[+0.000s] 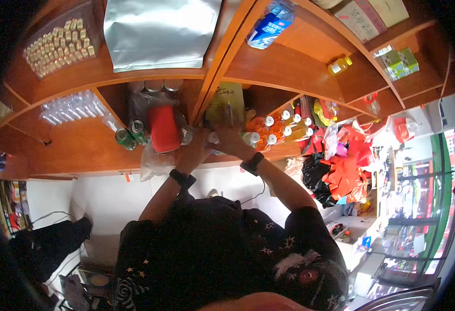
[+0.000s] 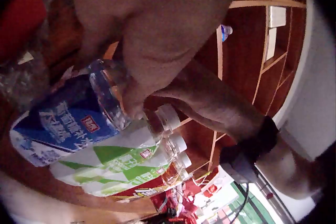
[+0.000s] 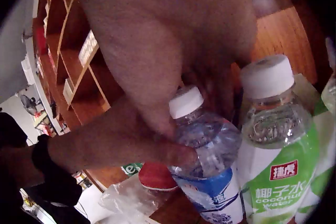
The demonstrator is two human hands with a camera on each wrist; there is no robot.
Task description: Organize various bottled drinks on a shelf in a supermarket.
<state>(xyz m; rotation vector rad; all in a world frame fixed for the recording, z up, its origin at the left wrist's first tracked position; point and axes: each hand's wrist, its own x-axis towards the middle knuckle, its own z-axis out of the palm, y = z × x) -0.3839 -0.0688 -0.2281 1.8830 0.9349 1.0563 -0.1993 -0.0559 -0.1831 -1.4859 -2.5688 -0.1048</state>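
Observation:
A clear bottle with a blue label (image 3: pixel 212 192) and white cap stands upright on a shelf, with both hands at its upper part. My left hand (image 1: pixel 199 149) grips it around the neck and shoulder, thumb across the front in the right wrist view. My right hand (image 1: pixel 233 142) reaches from the other side, fingers bent behind the cap and neck. Its fingertips are partly hidden behind the bottle. Close beside it stands a coconut water bottle (image 3: pixel 281 174) with a green and white label, more of the same kind behind.
Several orange-drink bottles (image 1: pixel 261 124) stand to the right. On the left are a red pouch (image 1: pixel 164 128), clear plastic bags (image 1: pixel 152 161) and green cans (image 1: pixel 125 139). Wooden shelf dividers (image 1: pixel 207 101) rise behind the hands. A silver bag (image 1: pixel 160 36) lies above.

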